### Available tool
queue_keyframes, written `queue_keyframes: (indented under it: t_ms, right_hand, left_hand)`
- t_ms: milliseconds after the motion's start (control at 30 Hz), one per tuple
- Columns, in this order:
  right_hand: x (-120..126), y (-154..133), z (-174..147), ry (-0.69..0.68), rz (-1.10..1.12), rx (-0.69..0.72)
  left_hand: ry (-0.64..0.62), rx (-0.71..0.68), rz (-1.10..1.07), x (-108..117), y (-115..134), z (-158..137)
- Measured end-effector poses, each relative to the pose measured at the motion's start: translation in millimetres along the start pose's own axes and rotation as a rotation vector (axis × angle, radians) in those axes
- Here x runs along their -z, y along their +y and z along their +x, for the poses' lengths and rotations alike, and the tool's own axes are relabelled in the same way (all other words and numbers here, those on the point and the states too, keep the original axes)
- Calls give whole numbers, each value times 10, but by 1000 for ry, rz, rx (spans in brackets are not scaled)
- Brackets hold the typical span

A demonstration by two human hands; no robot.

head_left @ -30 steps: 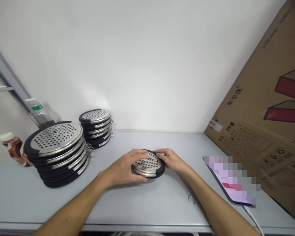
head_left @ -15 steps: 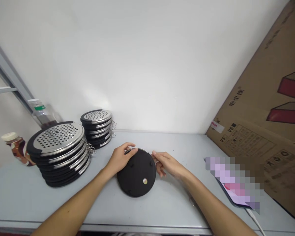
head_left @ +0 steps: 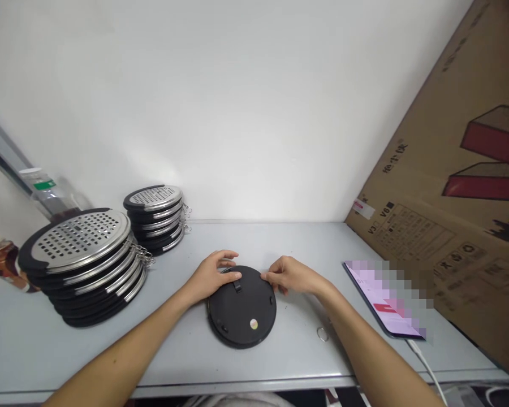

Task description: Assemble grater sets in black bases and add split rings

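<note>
A round black disc [head_left: 248, 314] lies on the grey table with a small round sticker [head_left: 253, 324] and several short black nubs on its upper face. My left hand [head_left: 212, 277] holds its upper left edge, the thumb on top and the fingers beyond the rim. With thumb and fingertips pressed together, my right hand [head_left: 286, 275] pinches at the disc's upper right rim; whether something small is between those fingertips is hidden. A thin metal ring [head_left: 322, 334] rests on the table below the right wrist.
Two stacks of round discs with perforated metal tops, the larger stack [head_left: 80, 243] and the smaller stack [head_left: 155, 217], stand left with rings hanging off. Bottles [head_left: 51, 195] are behind them. A phone [head_left: 382, 299] with a white cable lies right, beside a big cardboard box [head_left: 428, 226].
The disc, tilted up before, now lies flatter on the table. My right hand has turned palm-down and closed at its rim. The camera view has shifted slightly, and the metal ring shows more clearly.
</note>
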State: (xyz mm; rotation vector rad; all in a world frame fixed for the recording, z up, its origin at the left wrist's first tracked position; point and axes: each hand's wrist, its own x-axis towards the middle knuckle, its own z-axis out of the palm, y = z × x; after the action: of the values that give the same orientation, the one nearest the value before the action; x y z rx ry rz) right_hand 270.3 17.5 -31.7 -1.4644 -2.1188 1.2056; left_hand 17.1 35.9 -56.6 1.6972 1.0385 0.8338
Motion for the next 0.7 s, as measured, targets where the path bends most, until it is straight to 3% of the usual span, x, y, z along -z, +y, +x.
queue_keyframes:
  t_ms: [367,433,567,633,700]
  right_hand:
    - [64,-37,-77,-108,35,-1]
    - [182,-36,-127,14,65,17]
    - [500,77,-241,472,293,0]
    - [632,185,-271,600,434,-4]
    - [720,298,-276,686,547,0]
  left_hand:
    - [137,-116,208,-138,-69,187]
    - [168,-153,324,-99,2,168]
    - [180,-301,532,-84,286,97]
    - [76,-373,581,-191,446,80]
    - [-106,-425,614,-405,572,93]
